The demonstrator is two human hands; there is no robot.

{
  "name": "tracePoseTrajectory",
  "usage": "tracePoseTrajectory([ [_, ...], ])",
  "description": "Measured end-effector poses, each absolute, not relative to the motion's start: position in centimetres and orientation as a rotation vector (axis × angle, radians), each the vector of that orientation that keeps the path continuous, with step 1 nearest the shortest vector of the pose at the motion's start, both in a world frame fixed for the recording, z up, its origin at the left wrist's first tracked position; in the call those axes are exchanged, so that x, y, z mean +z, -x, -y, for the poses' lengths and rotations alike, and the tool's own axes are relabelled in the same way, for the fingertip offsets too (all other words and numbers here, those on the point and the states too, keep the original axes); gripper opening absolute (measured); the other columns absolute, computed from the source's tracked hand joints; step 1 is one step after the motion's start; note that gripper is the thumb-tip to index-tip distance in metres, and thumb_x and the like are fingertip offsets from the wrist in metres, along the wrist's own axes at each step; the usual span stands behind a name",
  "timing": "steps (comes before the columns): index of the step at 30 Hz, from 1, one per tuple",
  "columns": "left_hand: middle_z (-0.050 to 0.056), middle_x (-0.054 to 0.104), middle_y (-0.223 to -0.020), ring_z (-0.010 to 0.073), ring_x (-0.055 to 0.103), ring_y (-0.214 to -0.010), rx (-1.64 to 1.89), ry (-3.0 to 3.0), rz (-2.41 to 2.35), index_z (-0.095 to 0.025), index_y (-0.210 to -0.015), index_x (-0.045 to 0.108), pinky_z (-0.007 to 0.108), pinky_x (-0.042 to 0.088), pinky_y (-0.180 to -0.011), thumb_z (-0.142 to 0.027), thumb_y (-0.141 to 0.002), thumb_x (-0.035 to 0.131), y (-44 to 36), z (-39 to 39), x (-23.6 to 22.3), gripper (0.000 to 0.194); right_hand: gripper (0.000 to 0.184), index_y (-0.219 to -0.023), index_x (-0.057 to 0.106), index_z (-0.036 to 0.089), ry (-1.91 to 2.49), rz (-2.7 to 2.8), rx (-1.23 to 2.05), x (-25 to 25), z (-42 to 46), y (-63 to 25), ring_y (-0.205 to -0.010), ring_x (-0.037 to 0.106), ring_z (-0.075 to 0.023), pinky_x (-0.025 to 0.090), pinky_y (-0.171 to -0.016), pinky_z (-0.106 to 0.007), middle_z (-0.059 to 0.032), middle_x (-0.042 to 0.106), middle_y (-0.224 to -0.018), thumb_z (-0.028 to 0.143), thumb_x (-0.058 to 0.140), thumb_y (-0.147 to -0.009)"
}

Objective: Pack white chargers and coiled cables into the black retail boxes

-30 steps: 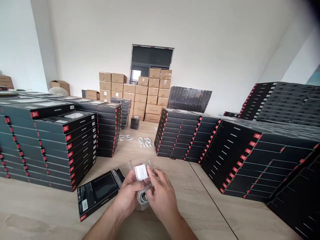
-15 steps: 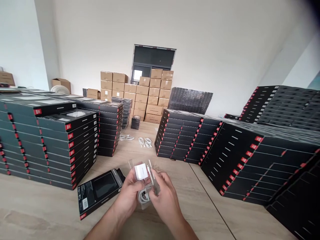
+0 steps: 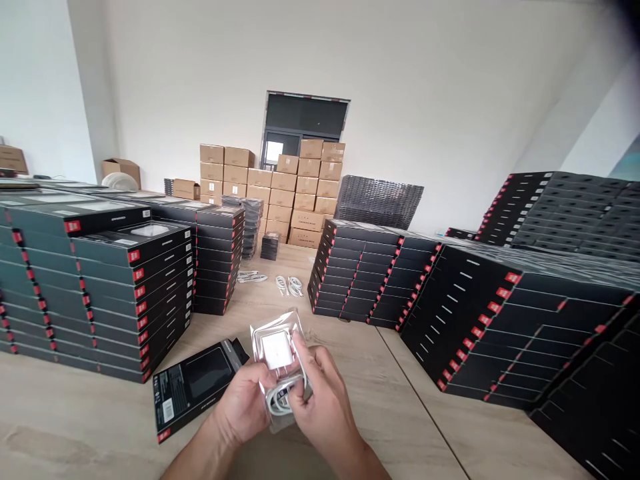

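Both my hands hold a clear plastic tray (image 3: 273, 333) over the wooden table (image 3: 350, 373). A white charger block (image 3: 277, 349) sits in its upper part and a coiled white cable (image 3: 280, 395) lies in its lower part. My left hand (image 3: 244, 405) grips the tray's left side. My right hand (image 3: 323, 407) is closed on its right side, with fingers pressing on the cable. Just left of my hands, a flat black box (image 3: 197, 385) lies on the table.
Tall stacks of black boxes with red tabs stand on the left (image 3: 100, 287) and on the right (image 3: 500, 313). Loose white cables (image 3: 290, 285) lie farther back on the table. Brown cartons (image 3: 280, 190) are piled against the far wall.
The tray has tilted so that its face is turned more toward me, and the hands have dropped slightly. My right fingers have shifted onto the cable.
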State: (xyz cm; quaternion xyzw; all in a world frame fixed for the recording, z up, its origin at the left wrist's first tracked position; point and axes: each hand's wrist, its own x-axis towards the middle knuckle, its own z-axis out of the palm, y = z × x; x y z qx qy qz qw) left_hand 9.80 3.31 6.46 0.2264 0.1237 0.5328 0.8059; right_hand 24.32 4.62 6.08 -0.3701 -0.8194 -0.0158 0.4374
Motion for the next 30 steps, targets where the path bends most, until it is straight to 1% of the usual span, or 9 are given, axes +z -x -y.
tracePoseTrajectory([
  [8, 0.008, 0.074, -0.08, 0.0225, 0.067, -0.071, 1.112, -0.528, -0.239, -0.012, -0.088, 0.072, 0.032, 0.048, -0.069, -0.007, -0.052, 0.054, -9.9, -3.4, 6.2, 0.04, 0.082, -0.146, 0.034, 0.022, 0.826, 2.05, 0.075, 5.9, -5.1, -24.8, -0.089, 0.057, -0.0228, 0.053, -0.08, -0.036, -0.0069, 0.054, -0.095, 0.004, 0.042, -0.066],
  [12, 0.004, 0.075, -0.079, 0.0204, 0.068, -0.07, 1.332, -0.462, -0.344, -0.016, -0.086, 0.07, 0.032, 0.05, -0.071, -0.002, -0.05, 0.055, -10.7, -3.9, 6.1, 0.042, 0.073, -0.136, 0.05, 0.025, 0.963, 2.022, -0.196, 5.6, -6.3, -25.1, -0.104, 0.051, -0.0285, 0.047, -0.087, -0.046, -0.0101, 0.05, -0.111, 0.006, 0.047, -0.066],
  [13, 0.004, 0.075, -0.081, 0.0204, 0.068, -0.073, 1.381, -0.438, -0.354, -0.016, -0.086, 0.069, 0.033, 0.05, -0.074, -0.001, -0.05, 0.055, -10.9, -4.1, 6.1, 0.042, 0.068, -0.132, 0.054, 0.026, 0.997, 2.013, -0.268, 5.5, -6.6, -25.3, -0.103, 0.05, -0.0293, 0.046, -0.086, -0.048, -0.0099, 0.05, -0.111, 0.007, 0.047, -0.066],
  [15, 0.004, 0.076, -0.088, 0.0217, 0.069, -0.083, 1.423, -0.399, -0.366, -0.017, -0.088, 0.069, 0.035, 0.05, -0.081, 0.0, -0.05, 0.055, -11.1, -4.3, 6.1, 0.044, 0.062, -0.127, 0.058, 0.026, 1.027, 2.014, -0.305, 5.2, -7.1, -25.6, -0.095, 0.053, -0.0272, 0.046, -0.082, -0.046, -0.0079, 0.054, -0.101, 0.006, 0.046, -0.07],
  [18, 0.006, 0.075, -0.096, 0.0237, 0.068, -0.093, 1.439, -0.374, -0.408, -0.017, -0.093, 0.069, 0.037, 0.05, -0.086, 0.001, -0.05, 0.056, -11.2, -4.5, 6.0, 0.048, 0.056, -0.129, 0.054, 0.023, 1.037, 1.932, -0.109, 5.1, -7.4, -25.8, -0.082, 0.055, -0.0214, 0.048, -0.075, -0.037, -0.0037, 0.057, -0.085, 0.006, 0.044, -0.076],
  [22, 0.005, 0.075, -0.094, 0.0227, 0.068, -0.092, 1.5, -0.365, -0.434, -0.017, -0.094, 0.069, 0.036, 0.049, -0.088, 0.0, -0.049, 0.059, -11.1, -4.7, 5.8, 0.049, 0.034, -0.116, 0.057, 0.02, 1.139, 1.539, 0.092, 5.7, -7.2, -25.9, -0.082, 0.055, -0.0203, 0.049, -0.068, -0.032, -0.0084, 0.056, -0.102, 0.027, 0.056, -0.082],
  [24, 0.005, 0.075, -0.093, 0.0213, 0.068, -0.092, 1.551, -0.36, -0.442, -0.017, -0.095, 0.069, 0.034, 0.049, -0.088, 0.0, -0.049, 0.061, -11.0, -4.8, 5.8, 0.05, 0.028, -0.104, 0.059, 0.019, 1.178, 1.438, 0.193, 6.0, -7.0, -25.9, -0.077, 0.056, -0.0195, 0.048, -0.064, -0.031, -0.0073, 0.058, -0.096, 0.036, 0.059, -0.082],
  [27, 0.004, 0.075, -0.094, 0.0201, 0.067, -0.091, 1.602, -0.371, -0.439, -0.017, -0.094, 0.069, 0.033, 0.048, -0.088, 0.0, -0.049, 0.061, -11.1, -4.7, 6.1, 0.049, 0.027, -0.097, 0.057, 0.018, 1.18, 1.462, 0.455, 5.8, -6.9, -25.8, -0.066, 0.058, -0.0173, 0.049, -0.062, -0.03, -0.0022, 0.062, -0.077, 0.042, 0.059, -0.084],
  [30, 0.004, 0.075, -0.092, 0.0212, 0.067, -0.091, 1.57, -0.388, -0.42, -0.018, -0.092, 0.069, 0.034, 0.047, -0.088, -0.001, -0.05, 0.062, -11.3, -4.4, 6.3, 0.046, 0.031, -0.106, 0.055, 0.016, 1.117, 1.509, 0.574, 5.1, -6.8, -25.3, -0.062, 0.06, -0.0165, 0.05, -0.061, -0.029, -0.0013, 0.066, -0.073, 0.038, 0.06, -0.084],
])
